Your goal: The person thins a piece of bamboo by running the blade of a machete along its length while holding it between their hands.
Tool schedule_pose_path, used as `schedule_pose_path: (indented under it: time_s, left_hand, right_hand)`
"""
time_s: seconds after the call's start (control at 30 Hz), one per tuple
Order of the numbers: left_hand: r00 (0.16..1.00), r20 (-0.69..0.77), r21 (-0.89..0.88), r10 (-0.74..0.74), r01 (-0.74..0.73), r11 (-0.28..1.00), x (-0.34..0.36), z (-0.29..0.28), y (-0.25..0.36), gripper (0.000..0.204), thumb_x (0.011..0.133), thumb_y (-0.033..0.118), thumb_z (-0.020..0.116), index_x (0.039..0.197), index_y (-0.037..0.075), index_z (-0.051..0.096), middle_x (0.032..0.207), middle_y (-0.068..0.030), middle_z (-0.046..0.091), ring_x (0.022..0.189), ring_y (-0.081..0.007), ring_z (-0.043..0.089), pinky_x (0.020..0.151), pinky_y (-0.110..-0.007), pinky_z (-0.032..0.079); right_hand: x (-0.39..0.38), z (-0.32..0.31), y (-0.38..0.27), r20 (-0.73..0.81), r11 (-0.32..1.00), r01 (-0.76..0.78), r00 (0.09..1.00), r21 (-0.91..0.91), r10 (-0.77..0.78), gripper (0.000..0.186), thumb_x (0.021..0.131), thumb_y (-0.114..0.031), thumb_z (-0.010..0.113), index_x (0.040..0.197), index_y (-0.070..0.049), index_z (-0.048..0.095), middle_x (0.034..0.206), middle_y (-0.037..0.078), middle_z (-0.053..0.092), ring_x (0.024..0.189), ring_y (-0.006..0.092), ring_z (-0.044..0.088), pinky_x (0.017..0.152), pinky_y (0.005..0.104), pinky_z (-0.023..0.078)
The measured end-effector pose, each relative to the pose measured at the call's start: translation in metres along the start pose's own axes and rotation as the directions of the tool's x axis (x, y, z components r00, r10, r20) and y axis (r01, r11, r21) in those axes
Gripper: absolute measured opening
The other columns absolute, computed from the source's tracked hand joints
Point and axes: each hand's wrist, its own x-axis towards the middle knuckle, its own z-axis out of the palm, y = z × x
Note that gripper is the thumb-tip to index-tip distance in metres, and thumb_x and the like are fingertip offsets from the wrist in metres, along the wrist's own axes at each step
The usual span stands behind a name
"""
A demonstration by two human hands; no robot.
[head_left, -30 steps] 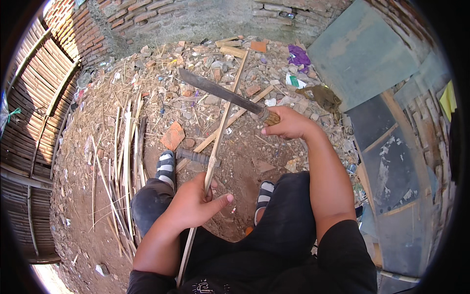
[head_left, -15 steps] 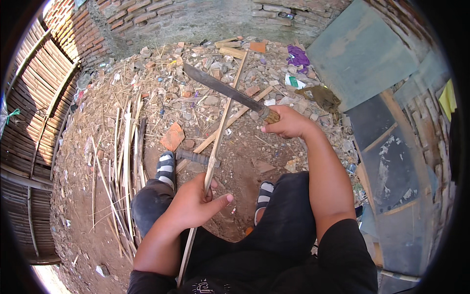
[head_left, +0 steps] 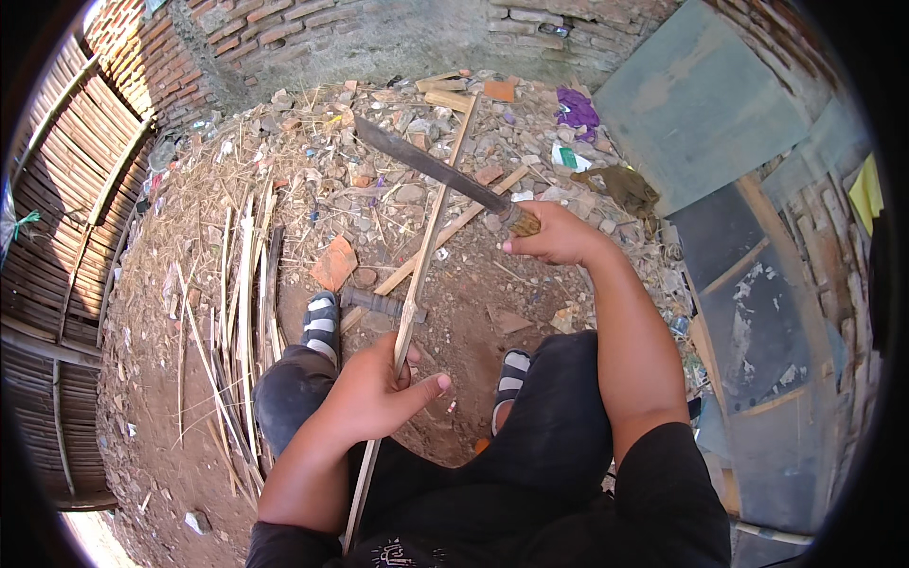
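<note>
My left hand (head_left: 379,390) is wrapped round a long, narrow bamboo strip (head_left: 431,241), its thumb sticking out to the right. The strip slants from beside my lap up toward the rubble at the back. In my right hand (head_left: 559,235) is the wooden handle of a machete (head_left: 431,168), a long dark blade pointing up and to the left. The blade crosses over the upper part of the strip; whether it touches cannot be made out. Beneath the strip, near my left foot, a second tool with a ringed handle (head_left: 383,303) lies on the ground, partly hidden.
Several split bamboo strips (head_left: 248,312) lie to my left. A flat wooden slat (head_left: 454,227) slants across the ground under the held strip. Broken bricks and rubble (head_left: 331,260) spread toward the brick wall (head_left: 379,38). Boards (head_left: 705,114) lean at the right, a bamboo screen (head_left: 71,208) at the left.
My right hand has shifted very slightly with the machete, the blade turning a little. The left hand and the bamboo strip stay where they were.
</note>
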Motion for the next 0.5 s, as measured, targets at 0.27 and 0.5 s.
schedule_pose_path:
  time_s: [0.27,0.5]
  left_hand:
    - [1.000,-0.004,0.030,-0.006,0.006,1.000,-0.002,-0.003,0.002,0.049,0.083,0.034,0.085,0.102,-0.002,0.057,0.068,-0.0029,0.054,0.059,-0.0115,0.053,0.055,-0.028,0.044]
    - [1.000,0.015,-0.111,-0.005,0.006,0.994,-0.001,0.001,0.002,0.049,0.083,0.030,0.086,0.104,-0.001,0.055,0.069,0.0019,0.050,0.060,-0.0071,0.047,0.054,-0.024,0.041]
  right_hand:
    - [0.011,-0.004,0.010,0.077,1.000,-0.007,0.997,-0.005,0.007,0.039,0.083,-0.026,0.082,0.110,-0.005,0.064,0.073,-0.002,0.058,0.063,0.0103,0.053,0.056,0.0291,0.043]
    - [0.004,0.009,-0.003,0.079,0.960,0.188,0.981,-0.206,-0.175,0.039,0.082,-0.028,0.082,0.108,-0.004,0.065,0.073,0.001,0.058,0.066,0.0132,0.054,0.061,0.0326,0.044]
